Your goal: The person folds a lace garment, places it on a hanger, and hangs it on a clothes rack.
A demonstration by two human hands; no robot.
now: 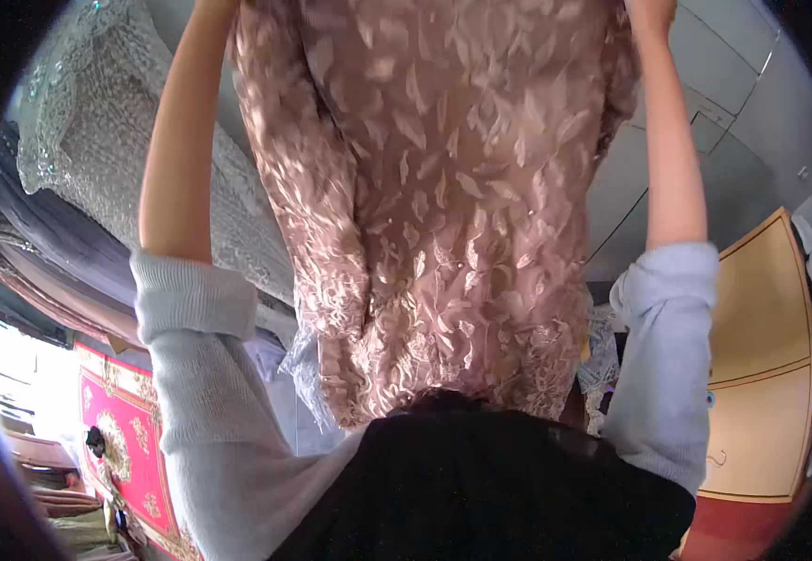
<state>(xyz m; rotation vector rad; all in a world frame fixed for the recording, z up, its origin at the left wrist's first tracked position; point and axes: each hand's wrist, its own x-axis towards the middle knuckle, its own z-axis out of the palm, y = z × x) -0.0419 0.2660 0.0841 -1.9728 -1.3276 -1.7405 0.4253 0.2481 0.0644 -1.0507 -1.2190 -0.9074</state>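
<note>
Both arms up, forearms bare, grey sleeves (660, 355) pushed back to the elbows. Hands run off the top edge of the frame, so fingers aren't visible; can't tell if they're apart or clamped on anything. Looks like they hold the dress (443, 196) by its top, one hand at each side, likely so it hangs full length and flat for a look.

Dress fills the upper centre of the frame, hanging between the two arms, hem dropping to mid-frame just above the dark cloth (481, 486) at bottom centre. Dusty pink lace, raised leaf pattern all over, denser scalloped trim near the hem, one sleeve hanging down its left side. Light dapples across it.

Upper left: a grey beaded garment (79, 122) hangs beside it, darker fabrics under that. Lower left: red patterned rug (130, 430). Right edge: yellow cabinet (761, 318).
</note>
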